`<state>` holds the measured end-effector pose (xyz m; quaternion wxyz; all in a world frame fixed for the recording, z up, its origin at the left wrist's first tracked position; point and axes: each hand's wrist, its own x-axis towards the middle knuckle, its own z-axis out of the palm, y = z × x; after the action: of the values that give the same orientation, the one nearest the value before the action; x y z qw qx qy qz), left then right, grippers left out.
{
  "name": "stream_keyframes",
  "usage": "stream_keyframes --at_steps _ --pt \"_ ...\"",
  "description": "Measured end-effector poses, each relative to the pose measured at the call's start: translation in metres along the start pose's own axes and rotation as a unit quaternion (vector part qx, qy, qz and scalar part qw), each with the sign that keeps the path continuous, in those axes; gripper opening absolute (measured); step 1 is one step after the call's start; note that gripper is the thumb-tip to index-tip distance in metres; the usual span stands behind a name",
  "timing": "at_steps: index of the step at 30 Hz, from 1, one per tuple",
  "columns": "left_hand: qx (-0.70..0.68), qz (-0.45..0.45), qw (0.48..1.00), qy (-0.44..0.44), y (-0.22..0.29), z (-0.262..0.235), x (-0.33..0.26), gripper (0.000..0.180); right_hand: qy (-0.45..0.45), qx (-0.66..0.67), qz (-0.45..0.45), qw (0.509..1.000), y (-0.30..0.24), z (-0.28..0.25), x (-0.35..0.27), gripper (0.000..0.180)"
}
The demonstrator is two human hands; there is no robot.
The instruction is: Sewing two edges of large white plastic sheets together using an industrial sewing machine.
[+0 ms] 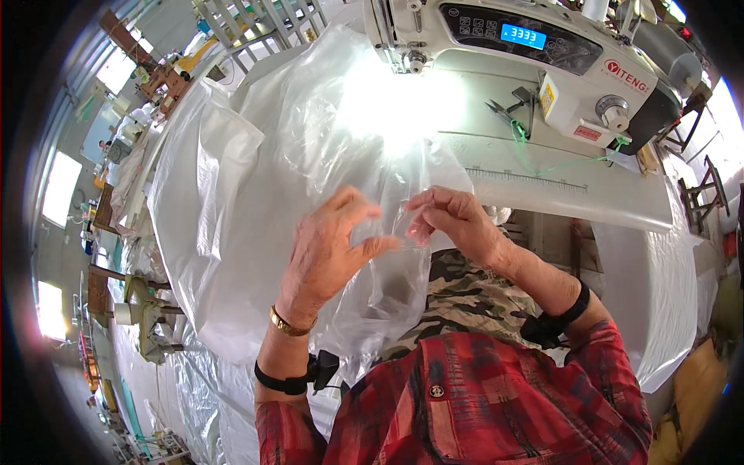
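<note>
A large sheet of clear plastic film spreads over the left of the sewing table and hangs down over my lap. My left hand is above the film, its thumb and fingers apart and slightly blurred, with nothing seen between them. Just right of it, my right hand has its thumb and fingers pinched together on the film's near right part. Ahead of both hands stands a white sewing machine; its lamp glares on the film, so the needle area is washed out.
Dark thread snips tied to a green cord lie on the table beside the machine. A ruler scale runs along the table's near part. More white sheeting hangs at the right. Wooden stands and clutter fill the far left.
</note>
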<state>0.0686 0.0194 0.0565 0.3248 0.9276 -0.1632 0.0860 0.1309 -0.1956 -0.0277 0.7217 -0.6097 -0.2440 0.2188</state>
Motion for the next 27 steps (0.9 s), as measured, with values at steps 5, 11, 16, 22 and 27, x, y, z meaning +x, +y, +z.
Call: stream_keyframes --at_steps 5,11,16,22,27 --pt "0.002 0.068 0.996 0.056 0.021 0.012 0.028 0.038 -0.013 -0.114 -0.041 0.993 -0.02 -0.005 0.001 0.024" --pt "-0.055 -0.018 0.997 -0.05 0.001 0.031 0.055 0.027 -0.003 -0.207 -0.062 0.976 -0.031 -0.012 0.009 0.024" --pt "-0.016 -0.015 0.999 0.041 -0.003 0.038 0.067 0.014 0.041 -0.067 0.009 0.997 -0.017 -0.014 0.006 0.03" --pt "-0.022 0.013 0.998 0.064 0.003 0.024 0.081 0.013 -0.039 -0.014 0.05 0.998 -0.002 -0.01 0.012 0.022" --pt "-0.088 -0.07 0.994 0.008 0.004 0.014 0.089 0.017 -0.025 0.237 0.043 0.97 -0.008 -0.001 -0.009 0.015"
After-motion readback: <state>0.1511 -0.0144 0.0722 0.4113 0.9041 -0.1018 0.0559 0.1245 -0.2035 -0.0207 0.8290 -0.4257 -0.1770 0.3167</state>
